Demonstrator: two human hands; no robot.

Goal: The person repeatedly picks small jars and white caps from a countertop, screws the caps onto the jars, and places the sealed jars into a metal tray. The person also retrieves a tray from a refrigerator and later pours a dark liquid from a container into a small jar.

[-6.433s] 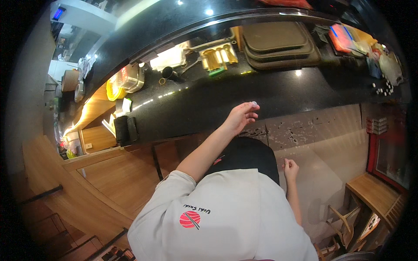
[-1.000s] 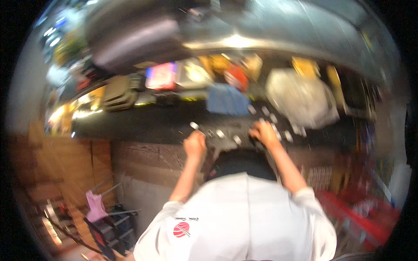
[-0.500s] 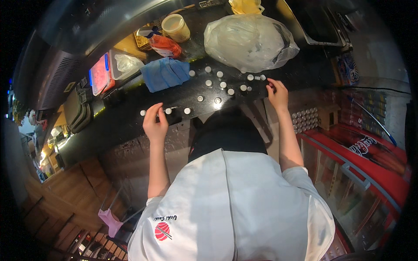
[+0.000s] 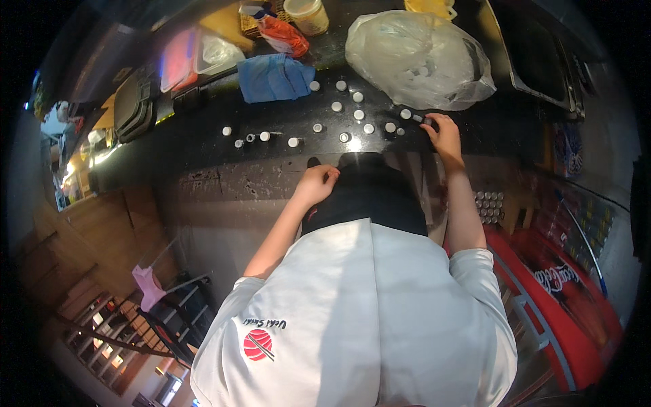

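The right hand (image 4: pixel 444 133) is resting on the dark tabletop (image 4: pixel 176 146), its fingers curling narrowly around a small white cap (image 4: pixel 418 118) at the near edge of the big clear plastic bag (image 4: pixel 417 57). More small white caps (image 4: pixel 358 114) are lying scattered in loose rows on the tabletop, just to the left of that bag and spreading away from it. The left hand (image 4: pixel 317 183) is hanging well to the left of and below the bag, off the tabletop edge and against the front panel, fingers loosely bent; whether it is holding anything cannot be told. A folded blue cloth (image 4: pixel 273 76) is lying to the left of the bag, touching the nearest caps' row. A round cream tub (image 4: pixel 306 13) is standing to the upper left of the bag, beside an orange-red packet (image 4: pixel 285 35).
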